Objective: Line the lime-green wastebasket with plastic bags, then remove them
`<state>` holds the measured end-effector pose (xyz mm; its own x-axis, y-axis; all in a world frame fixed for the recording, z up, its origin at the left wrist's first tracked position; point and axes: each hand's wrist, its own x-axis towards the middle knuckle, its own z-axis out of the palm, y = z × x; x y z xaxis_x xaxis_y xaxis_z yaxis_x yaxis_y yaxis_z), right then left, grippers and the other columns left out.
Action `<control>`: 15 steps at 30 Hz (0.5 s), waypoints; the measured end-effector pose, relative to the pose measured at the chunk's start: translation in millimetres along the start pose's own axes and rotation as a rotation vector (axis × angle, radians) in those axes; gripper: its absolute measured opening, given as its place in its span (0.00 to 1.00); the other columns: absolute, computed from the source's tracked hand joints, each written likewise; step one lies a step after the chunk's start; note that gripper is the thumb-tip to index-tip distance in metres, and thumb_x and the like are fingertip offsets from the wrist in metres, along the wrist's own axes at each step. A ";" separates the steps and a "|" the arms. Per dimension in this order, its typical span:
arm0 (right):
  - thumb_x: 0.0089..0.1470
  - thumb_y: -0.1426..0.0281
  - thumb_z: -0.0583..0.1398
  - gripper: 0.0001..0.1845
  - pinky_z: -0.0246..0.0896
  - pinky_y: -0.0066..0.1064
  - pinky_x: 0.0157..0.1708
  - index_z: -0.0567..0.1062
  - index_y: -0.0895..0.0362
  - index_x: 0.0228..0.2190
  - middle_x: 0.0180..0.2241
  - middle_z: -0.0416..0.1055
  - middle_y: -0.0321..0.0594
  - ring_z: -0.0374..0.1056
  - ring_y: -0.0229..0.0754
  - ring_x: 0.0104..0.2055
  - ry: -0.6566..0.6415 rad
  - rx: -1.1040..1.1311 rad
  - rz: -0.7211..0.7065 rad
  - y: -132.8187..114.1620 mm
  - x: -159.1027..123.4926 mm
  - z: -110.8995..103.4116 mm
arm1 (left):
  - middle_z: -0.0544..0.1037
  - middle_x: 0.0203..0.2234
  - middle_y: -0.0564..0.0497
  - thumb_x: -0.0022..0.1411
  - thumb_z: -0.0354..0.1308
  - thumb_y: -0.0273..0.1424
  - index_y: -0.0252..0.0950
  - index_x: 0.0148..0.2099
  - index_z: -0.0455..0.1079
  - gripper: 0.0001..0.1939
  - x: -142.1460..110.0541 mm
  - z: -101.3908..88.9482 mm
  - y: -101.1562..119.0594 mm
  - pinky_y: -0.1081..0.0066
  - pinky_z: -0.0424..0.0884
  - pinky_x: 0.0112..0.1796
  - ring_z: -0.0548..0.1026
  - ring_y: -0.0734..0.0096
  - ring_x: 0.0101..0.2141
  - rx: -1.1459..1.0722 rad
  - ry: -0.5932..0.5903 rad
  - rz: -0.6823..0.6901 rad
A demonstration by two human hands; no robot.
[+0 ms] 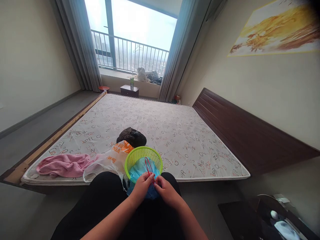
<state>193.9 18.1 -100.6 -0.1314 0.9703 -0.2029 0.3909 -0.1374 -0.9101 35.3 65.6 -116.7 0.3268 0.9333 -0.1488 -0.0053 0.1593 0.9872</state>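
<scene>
A lime green plastic basket [130, 160] rests against my lap at the mattress edge, with a blue plastic bag [137, 169] inside it and partly hanging over its near side. My left hand [142, 186] pinches a thin red string [147, 163] that loops up above the bag. Close beside it, my right hand [165, 189] is closed on the same red string, thumb and finger together. Both hands are over the basket's near rim. What the blue bag contains cannot be made out.
On the mattress [185, 143] lie a pink towel [67, 165], a white plastic bag with orange print [110, 160] and a black plastic bag [131, 136]. A dark headboard [232, 126] runs along the right. A nightstand [129, 91] stands beyond the bed; a dark bedside table [240, 216] is low right.
</scene>
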 end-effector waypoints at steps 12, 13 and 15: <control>0.62 0.61 0.59 0.09 0.59 0.35 0.43 0.69 0.54 0.34 0.37 0.74 0.39 0.68 0.46 0.41 0.113 -0.003 -0.033 1.2 -0.9 -3.9 | 0.80 0.33 0.45 0.60 0.58 0.54 0.35 0.34 0.77 0.25 -0.5 -1.5 -0.4 0.64 0.70 0.44 0.75 0.60 0.37 0.017 0.031 -0.023; 0.62 0.60 0.59 0.10 0.60 0.35 0.44 0.69 0.54 0.34 0.38 0.74 0.40 0.68 0.46 0.42 0.121 0.020 -0.042 1.7 -0.5 -3.8 | 0.80 0.32 0.45 0.59 0.58 0.54 0.35 0.33 0.77 0.25 -0.2 -1.4 -0.4 0.64 0.70 0.44 0.75 0.60 0.37 0.012 0.032 -0.027; 0.62 0.59 0.59 0.11 0.61 0.36 0.47 0.68 0.53 0.33 0.41 0.75 0.41 0.69 0.47 0.45 0.137 0.072 -0.059 3.5 0.5 -3.5 | 0.80 0.31 0.45 0.58 0.59 0.55 0.35 0.32 0.76 0.26 0.7 -1.4 -0.9 0.64 0.69 0.43 0.75 0.61 0.36 -0.007 0.032 -0.038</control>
<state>198.4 18.8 -102.6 -0.0252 0.9945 -0.1014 0.3195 -0.0881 -0.9435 34.2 66.5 -117.8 0.2967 0.9363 -0.1879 -0.0004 0.1968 0.9804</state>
